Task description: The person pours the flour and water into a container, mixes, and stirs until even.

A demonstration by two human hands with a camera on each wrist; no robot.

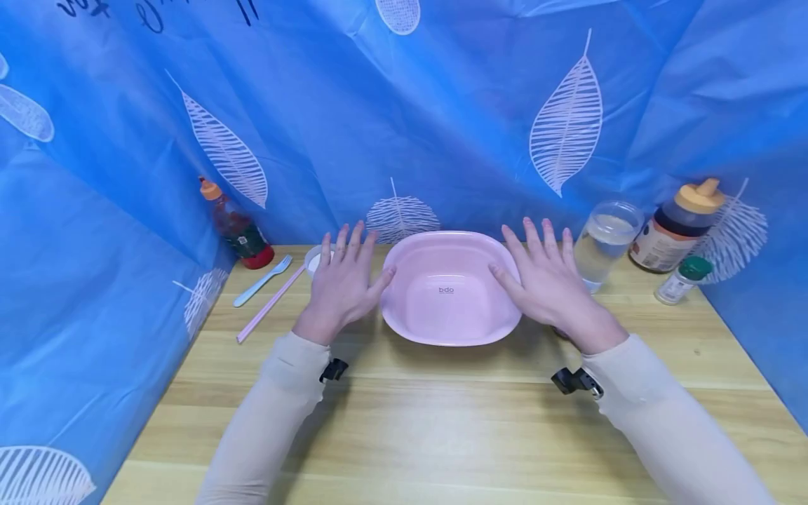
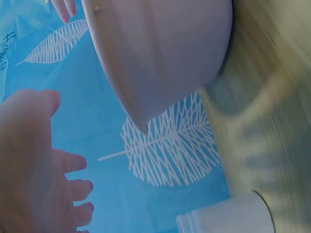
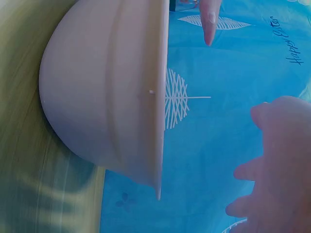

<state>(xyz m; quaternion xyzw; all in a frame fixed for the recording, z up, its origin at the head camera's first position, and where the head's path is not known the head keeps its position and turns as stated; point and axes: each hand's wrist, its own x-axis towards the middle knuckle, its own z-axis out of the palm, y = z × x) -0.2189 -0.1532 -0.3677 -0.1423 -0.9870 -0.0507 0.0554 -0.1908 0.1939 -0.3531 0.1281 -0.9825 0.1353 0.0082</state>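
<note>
A pink oval basin (image 1: 448,319) stands upright on the wooden table, with "bdo" printed on its inner floor. To its left, my left hand (image 1: 344,284) is spread with fingers straight, the thumb overlapping the rim in the head view. My right hand (image 1: 548,284) is spread the same way on the other side. Both wrist views show a gap between hand and basin wall (image 2: 170,48), so neither hand grips it. Partly hidden behind my left hand is a white cup (image 1: 312,259). A clear glass of water (image 1: 604,242) stands just beyond my right hand.
At the left lie a light blue fork (image 1: 261,282) and pink chopsticks (image 1: 271,304), near a red sauce bottle (image 1: 243,235). A yellow-capped dark bottle (image 1: 672,231) and a green-capped small jar (image 1: 680,282) stand at the right. Blue leaf-printed sheeting (image 1: 454,105) borders the table.
</note>
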